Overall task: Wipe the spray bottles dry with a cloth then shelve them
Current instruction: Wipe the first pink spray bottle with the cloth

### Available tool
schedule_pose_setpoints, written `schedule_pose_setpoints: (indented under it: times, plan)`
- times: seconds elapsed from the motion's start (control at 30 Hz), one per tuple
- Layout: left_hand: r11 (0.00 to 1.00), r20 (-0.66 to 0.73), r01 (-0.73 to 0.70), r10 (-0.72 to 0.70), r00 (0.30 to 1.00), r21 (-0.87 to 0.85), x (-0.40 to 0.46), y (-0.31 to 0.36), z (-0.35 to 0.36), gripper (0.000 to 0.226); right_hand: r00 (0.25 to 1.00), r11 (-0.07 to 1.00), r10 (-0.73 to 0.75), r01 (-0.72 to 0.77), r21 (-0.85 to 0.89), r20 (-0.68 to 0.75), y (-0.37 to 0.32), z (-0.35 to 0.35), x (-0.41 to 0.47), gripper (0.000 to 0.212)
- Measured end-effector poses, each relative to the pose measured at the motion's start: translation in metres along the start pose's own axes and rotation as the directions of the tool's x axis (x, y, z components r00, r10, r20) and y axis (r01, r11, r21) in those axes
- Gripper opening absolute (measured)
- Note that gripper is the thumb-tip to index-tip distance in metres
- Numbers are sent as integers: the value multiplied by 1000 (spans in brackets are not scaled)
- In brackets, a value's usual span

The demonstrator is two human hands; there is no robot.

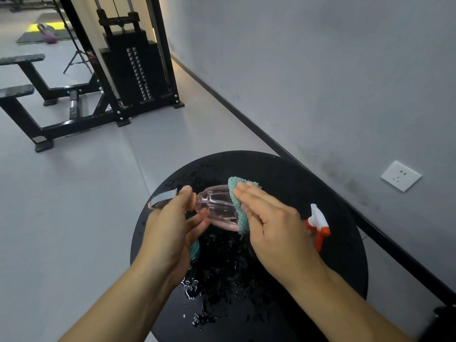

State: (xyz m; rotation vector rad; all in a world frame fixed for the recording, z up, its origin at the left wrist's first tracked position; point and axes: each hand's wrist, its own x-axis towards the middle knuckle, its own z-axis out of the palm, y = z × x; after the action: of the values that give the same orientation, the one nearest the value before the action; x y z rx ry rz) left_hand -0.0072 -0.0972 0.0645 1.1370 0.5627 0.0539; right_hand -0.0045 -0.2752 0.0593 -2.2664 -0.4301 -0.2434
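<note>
Your left hand (170, 225) grips the pink spray bottle (217, 208) at its neck end, fingers curled round it just below the grey trigger head (164, 197), and holds it on its side above the round black worktop (308, 174). Your right hand (269, 215) lies with fingers straight and together, pressing the teal cloth (238, 208) against the bottle's far end; the cloth wraps over the top of the body and hangs down past it on the near side. The bottle is clear of the worktop, roughly over its middle. Water drops (197, 292) are scattered over the worktop, thickest below your hands and toward the near edge. A red and white spray head (318, 225) shows just beside your right hand, on the wall side; its bottle is hidden behind the hand, so you cannot tell how it stands. A bit of something teal (195, 250) peeks out under your left palm, possibly another bottle, though too little shows to say. Beyond the worktop stands a black weight machine (133, 70) on the grey floor, and a white wall socket (401, 176) sits low on the grey wall at right.
</note>
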Motion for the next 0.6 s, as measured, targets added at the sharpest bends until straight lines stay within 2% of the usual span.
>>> schedule_pose_setpoints:
  times: [0.33, 0.5, 0.6]
  plan:
    - [1000, -29, -7, 8, 1000, 25, 7, -3, -6, 19, 968, 994, -14, 40, -100, 252, -2, -15, 3, 58]
    - [997, -35, -34, 36, 999, 63, 5, -3, -4, 27, 989, 991, -20, 39, -125, 149, 4, -5, 1, 51]
    - [997, -38, -45, 47, 998, 61, 3, -3, -2, 22, 997, 989, -47, 55, -138, 64, 6, 0, -2, 44]
